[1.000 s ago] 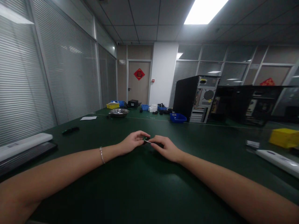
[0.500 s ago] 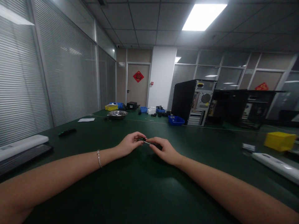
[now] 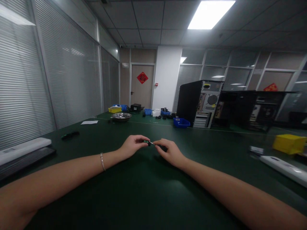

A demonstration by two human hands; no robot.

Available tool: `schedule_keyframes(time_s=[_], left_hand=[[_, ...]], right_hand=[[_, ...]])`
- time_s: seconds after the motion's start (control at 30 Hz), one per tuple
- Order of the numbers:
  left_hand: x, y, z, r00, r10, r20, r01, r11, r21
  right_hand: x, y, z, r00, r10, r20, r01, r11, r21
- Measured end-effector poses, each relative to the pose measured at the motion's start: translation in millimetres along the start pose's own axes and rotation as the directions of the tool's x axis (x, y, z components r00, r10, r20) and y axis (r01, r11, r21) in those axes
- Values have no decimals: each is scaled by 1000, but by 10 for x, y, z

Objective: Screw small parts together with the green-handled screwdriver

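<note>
My left hand (image 3: 132,145) and my right hand (image 3: 169,151) meet over the middle of the dark green table (image 3: 144,191). The left fingertips pinch a small dark green part (image 3: 146,141). My right hand grips a small screwdriver with a black handle (image 3: 163,148); its thin metal tip points left and touches the part. Both forearms rest low over the table, and a thin bracelet sits on my left wrist.
A black computer tower (image 3: 199,103) stands at the back, with a second dark case (image 3: 251,110) to its right. Blue bins (image 3: 181,122), a yellow bin (image 3: 114,109) and a metal bowl (image 3: 121,116) lie far back. A yellow box (image 3: 289,143) and white bar (image 3: 283,166) lie right; a keyboard (image 3: 24,159) lies left.
Both hands stay together at the same spot. The left fingers have shifted their pinch on the small part, and the view has tilted slightly.
</note>
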State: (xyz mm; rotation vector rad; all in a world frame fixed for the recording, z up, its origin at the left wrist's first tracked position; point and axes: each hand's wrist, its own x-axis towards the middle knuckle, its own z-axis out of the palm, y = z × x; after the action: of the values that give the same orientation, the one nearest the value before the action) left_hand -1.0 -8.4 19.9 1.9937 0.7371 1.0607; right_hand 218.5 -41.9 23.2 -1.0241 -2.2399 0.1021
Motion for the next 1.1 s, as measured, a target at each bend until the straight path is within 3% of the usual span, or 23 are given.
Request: schedule_keyframes(time_s=[0.17, 0.87, 1.1], left_hand=[[-42, 28, 9, 1000, 5, 21, -6, 999, 47], [-24, -91, 17, 995, -93, 45, 100, 976, -192], [17, -136, -20, 991, -119, 63, 128, 978, -164]], right_hand=[[-25, 26, 36, 999, -33, 14, 33, 999, -20], [-12, -16, 37, 998, -56, 8, 56, 998, 31], [-23, 12, 43, 999, -28, -43, 30, 999, 37]])
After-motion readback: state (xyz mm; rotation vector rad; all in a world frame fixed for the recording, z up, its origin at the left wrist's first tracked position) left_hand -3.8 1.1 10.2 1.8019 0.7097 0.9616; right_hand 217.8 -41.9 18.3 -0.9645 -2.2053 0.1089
